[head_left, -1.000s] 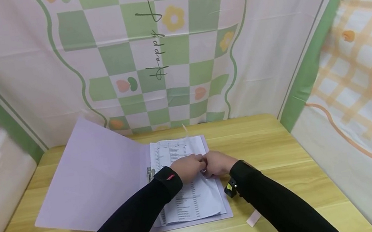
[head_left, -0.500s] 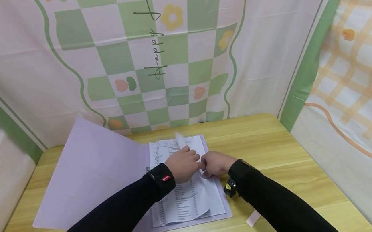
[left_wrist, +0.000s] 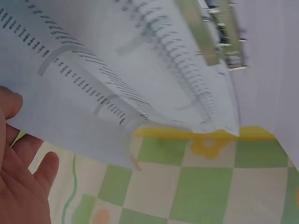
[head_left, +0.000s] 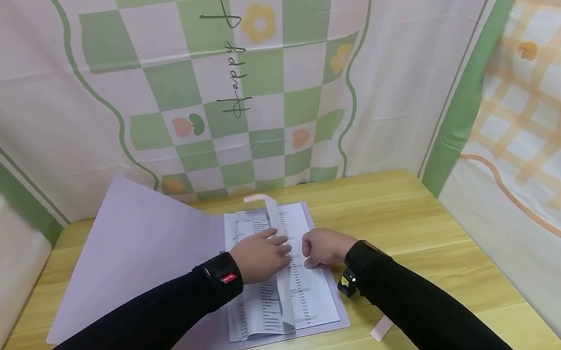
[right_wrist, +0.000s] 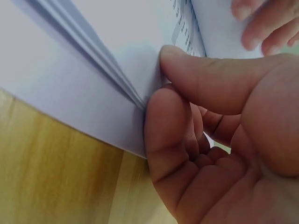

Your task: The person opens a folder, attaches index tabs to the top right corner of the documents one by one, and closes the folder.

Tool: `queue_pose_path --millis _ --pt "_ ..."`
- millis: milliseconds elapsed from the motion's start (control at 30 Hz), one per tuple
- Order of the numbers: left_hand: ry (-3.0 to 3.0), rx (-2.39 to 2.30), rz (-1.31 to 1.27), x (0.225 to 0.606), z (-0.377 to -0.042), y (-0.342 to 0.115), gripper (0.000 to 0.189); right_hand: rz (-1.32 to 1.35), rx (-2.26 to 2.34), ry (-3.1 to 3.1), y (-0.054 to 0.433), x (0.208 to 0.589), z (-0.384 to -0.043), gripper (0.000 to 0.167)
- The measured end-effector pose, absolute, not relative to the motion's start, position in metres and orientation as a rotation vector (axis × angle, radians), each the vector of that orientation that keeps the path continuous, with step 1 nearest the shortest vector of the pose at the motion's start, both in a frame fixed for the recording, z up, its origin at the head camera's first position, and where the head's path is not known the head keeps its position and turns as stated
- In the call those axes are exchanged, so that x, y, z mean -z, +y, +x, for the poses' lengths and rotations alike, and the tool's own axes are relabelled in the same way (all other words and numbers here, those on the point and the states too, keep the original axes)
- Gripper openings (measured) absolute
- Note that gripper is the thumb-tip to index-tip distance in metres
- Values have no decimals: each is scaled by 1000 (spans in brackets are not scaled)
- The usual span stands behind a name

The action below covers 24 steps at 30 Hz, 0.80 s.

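A stack of printed sheets (head_left: pixel 314 301) lies in an open lilac folder (head_left: pixel 162 261), with the metal clip (left_wrist: pixel 229 37) on its left side. The top sheet (head_left: pixel 285 296) is lifted and curls over leftward. Across this sheet lies my left hand (head_left: pixel 262 255), fingers extended and slightly spread; in the left wrist view the hand (left_wrist: pixel 28 182) is at the sheet's edge. At the stack's right edge, my right hand (head_left: pixel 327 246) pinches the sheets between thumb and curled index finger, seen close in the right wrist view beside several layered page edges (right_wrist: pixel 100 51).
A small pale pink strip (head_left: pixel 381 328) lies on the wooden table (head_left: pixel 396 211) near the right forearm. The folder's cover stands raised at the left. Patterned cloth (head_left: pixel 265 79) hangs behind and at both sides.
My left hand has moved left, away from the right hand, and its fingers have straightened. The top sheet has peeled over leftward, baring the page beneath. My right hand stays in place.
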<state>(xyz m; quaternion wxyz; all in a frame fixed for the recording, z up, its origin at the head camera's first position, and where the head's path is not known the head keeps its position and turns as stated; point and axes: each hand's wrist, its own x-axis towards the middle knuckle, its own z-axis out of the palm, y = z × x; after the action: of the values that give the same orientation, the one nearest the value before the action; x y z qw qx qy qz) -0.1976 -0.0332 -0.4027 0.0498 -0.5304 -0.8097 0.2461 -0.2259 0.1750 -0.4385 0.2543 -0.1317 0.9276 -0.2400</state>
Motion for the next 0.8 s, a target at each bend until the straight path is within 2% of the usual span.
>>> queue_pose_path --millis 467,800 --pt "-2505 -628 -1655 367 -182 -90 35 -319 666 2525 175 438 -224 15" --pt "-2628 -523 -1551 348 -165 -148 33 -308 669 2530 174 439 -220 14"
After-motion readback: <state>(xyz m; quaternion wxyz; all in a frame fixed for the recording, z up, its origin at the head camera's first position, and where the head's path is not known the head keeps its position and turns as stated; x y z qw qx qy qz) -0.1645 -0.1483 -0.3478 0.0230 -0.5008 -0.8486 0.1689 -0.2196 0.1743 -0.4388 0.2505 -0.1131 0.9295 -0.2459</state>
